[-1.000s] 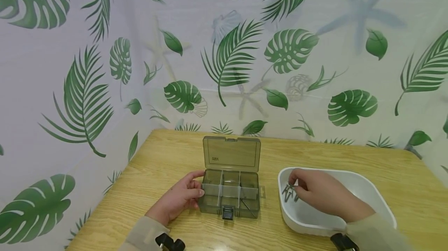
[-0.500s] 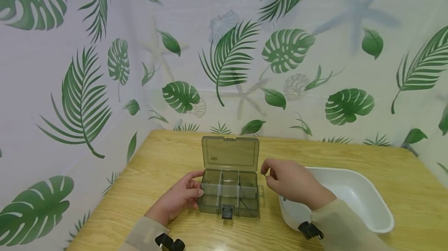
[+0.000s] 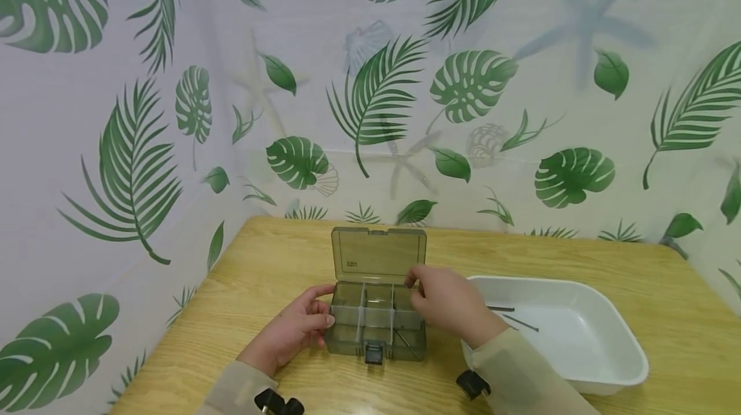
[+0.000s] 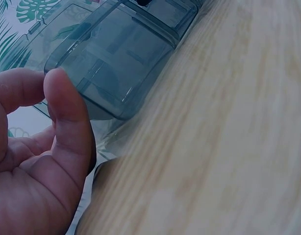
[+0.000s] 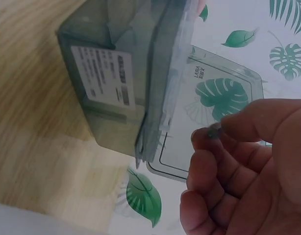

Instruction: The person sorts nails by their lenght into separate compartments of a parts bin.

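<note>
A smoky clear plastic compartment box (image 3: 347, 345) stands on the table, lid (image 3: 379, 254) raised at the back. My left hand (image 3: 295, 325) holds its left end; in the left wrist view the thumb (image 4: 64, 93) touches the box's edge. A thin metal screw (image 3: 403, 338) leans in the front right compartment. Over the back right compartment, my right hand (image 3: 448, 299) pinches a small metal screw (image 5: 214, 130) between thumb and forefinger, most of it hidden by the fingers. More dark screws (image 3: 521, 323) lie in the white tray (image 3: 613, 338), partly behind the right wrist.
The wooden table (image 3: 278, 248) runs back to a leaf-printed cloth (image 3: 492, 196), which also rises at the left. The tray stands right of the box, a short gap apart. A label (image 5: 104, 76) is on the box's underside.
My right hand has left the tray with a pinched screw and moved left to the box's back right compartment. The left hand stays at the box's left end.
</note>
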The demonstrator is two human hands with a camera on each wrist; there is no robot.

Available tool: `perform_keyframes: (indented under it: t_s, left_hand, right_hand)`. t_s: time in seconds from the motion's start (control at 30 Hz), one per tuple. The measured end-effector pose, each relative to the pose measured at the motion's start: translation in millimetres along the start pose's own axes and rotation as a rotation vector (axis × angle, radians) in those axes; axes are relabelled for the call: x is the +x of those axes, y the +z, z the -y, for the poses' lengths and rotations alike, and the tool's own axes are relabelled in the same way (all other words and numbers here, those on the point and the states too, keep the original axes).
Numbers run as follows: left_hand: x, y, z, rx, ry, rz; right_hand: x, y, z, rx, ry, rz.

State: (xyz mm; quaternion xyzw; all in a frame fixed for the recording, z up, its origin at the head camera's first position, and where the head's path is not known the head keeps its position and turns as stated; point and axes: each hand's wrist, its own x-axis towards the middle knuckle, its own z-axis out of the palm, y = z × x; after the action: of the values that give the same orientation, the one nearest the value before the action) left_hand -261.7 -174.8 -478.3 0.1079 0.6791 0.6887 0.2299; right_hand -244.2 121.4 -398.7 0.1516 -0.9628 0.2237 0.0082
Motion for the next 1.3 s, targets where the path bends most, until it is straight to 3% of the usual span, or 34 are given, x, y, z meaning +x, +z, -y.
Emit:
perform_keyframes:
  t_s: [0.17, 0.37, 0.83, 1.1, 1.3]
  left_hand:
    - [-1.4, 1.4, -0.6, 0.004, -0.002, -0.007]
    - [-0.5, 2.0, -1.9, 0.001, 0.002, -0.002]
    - [1.3, -2.1, -3.3, -0.007, 0.009, 0.004]
    - [1.1, -3.6, -1.2, -0.005, 0.009, 0.005]
    - [1.7, -4.0, 1.6, -0.016, 0.001, 0.006]
  right_hand:
    - [-0.2, 2, 1, 0.006, 0.004, -0.010]
    - [-13.8, -8, -10, 0.000, 0.000, -0.025]
    - [-58.7, -31, -83, -0.039, -0.001, -0.044]
    - [-69.7, -31, -111, -0.026, 0.019, -0.056]
    - [-72.5, -32, -128, -0.027, 0.054, -0.022]
